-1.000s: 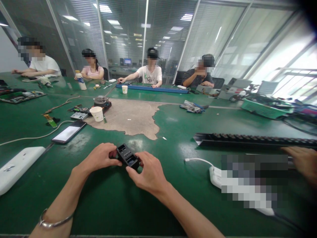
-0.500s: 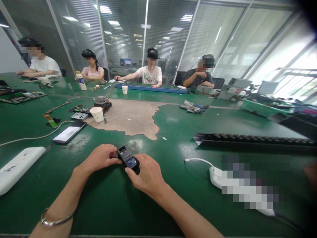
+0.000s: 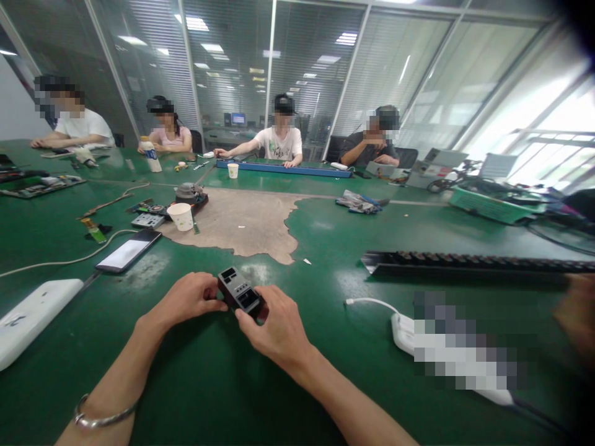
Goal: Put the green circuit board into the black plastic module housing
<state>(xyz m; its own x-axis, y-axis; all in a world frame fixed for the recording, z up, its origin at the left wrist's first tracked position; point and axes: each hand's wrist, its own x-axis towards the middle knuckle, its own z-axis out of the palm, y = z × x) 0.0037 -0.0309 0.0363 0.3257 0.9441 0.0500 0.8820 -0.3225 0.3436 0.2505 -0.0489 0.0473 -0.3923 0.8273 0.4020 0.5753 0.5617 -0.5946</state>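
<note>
A small dark rectangular device [image 3: 239, 291] with a grey face, several small buttons and a dark window is held tilted above the green table. My right hand [image 3: 276, 322] grips its lower right end, with the thumb on the near edge and fingers behind. At its left side my left hand [image 3: 193, 298] has curled fingers, with thumb and fingertips closed against the device's edge. The undersides of the fingers on the far side are hidden.
Left lie a phone [image 3: 129, 251] and a white power bank [image 3: 39, 319]. Ahead are a paper cup [image 3: 180, 217] and a brown patch [image 3: 251, 217]. Right are a black rail [image 3: 465, 265] and a white cabled device [image 3: 404, 331]. Several people sit opposite; another person's hand [image 3: 576, 313] shows at right.
The device has tilted slightly, and its window now looks dark instead of bluish. Both my hands have barely moved. The blurred hand at the right edge has come further into view.
</note>
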